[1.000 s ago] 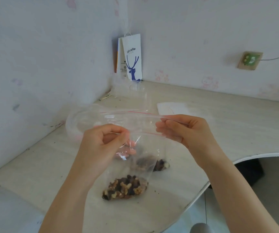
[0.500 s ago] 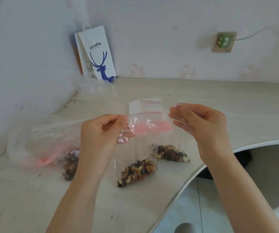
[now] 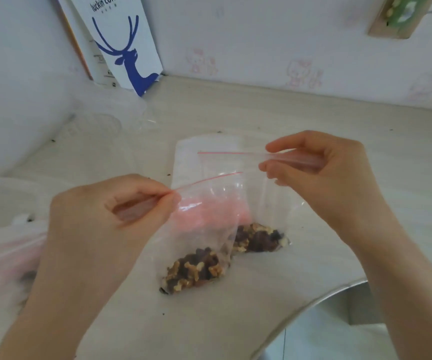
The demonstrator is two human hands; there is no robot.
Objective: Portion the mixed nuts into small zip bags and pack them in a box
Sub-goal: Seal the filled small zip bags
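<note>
Pale wood-grain desk (image 3: pixel 313 113), with a curved edge at near right; the wall (image 3: pixel 261 35) behind was papered pale with faint pink cartoon prints. A white paper bag (image 3: pixel 126 48) with a blue deer leaned in the far-left corner, and a wall socket (image 3: pixel 399 14) sat high at far right. My left hand (image 3: pixel 100 216) pinched the left top corner of the near zip bag (image 3: pixel 204 203) at its red seal line, thumb closed against curled fingers. That bag hung tilted, with its mixed nuts (image 3: pixel 194 268) heaped in the bottom corner, low over the desk near centre; I could not tell whether the corner touched the surface. My right hand (image 3: pixel 321 172) gripped the far zip bag (image 3: pixel 274 193) by the right end of its top strip, fingertips closed on the plastic. Its second heap of nuts (image 3: pixel 259 237) sat just right of and beyond the first heap, close beside it. The near bag overlapped the far one in view. A flat stack of empty zip bags (image 3: pixel 204 142) lay on the desk beyond both, between my hands. A large clear bag (image 3: pixel 7 255) slumped at near left, partly hidden by my left forearm, its contents too blurred to note. Clear plastic (image 3: pixel 100 120), shape uncertain, lay at far left near the paper bag. Dark crumbs dotted the desk.
</note>
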